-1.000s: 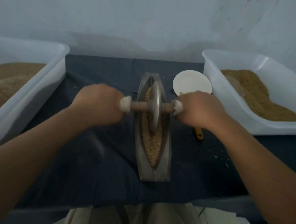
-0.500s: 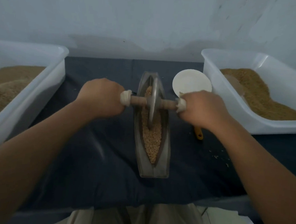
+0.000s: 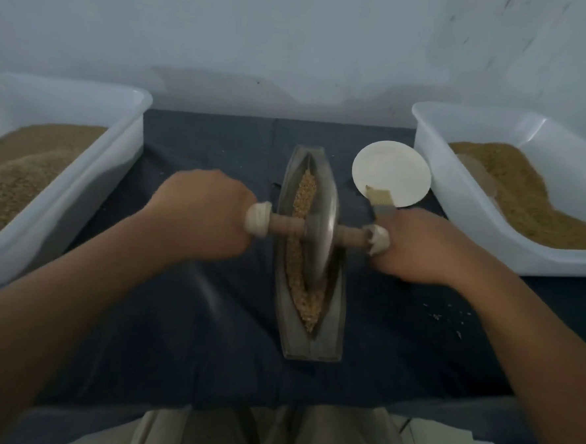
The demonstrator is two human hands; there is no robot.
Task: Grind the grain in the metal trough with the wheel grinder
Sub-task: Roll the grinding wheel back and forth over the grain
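A boat-shaped metal trough (image 3: 311, 343) lies lengthwise on the dark cloth in the middle, with brown grain (image 3: 305, 195) along its groove. The wheel grinder (image 3: 322, 230), a metal disc on a wooden axle, stands upright in the groove near the trough's middle. My left hand (image 3: 199, 216) grips the cloth-wrapped left end of the axle. On the other side my right hand (image 3: 420, 246) grips the wrapped right end. The grain under the disc is hidden.
A white tub (image 3: 81, 181) of grain stands at the left, another white tub (image 3: 457, 197) of grain at the right. A small white dish (image 3: 391, 169) with a brush (image 3: 380, 199) on its rim sits beside the trough. Spilt grains (image 3: 447, 317) dot the cloth.
The wheel rolled away from me along the trough, then back toward me to about the middle. Both hands moved with it and kept their grip.
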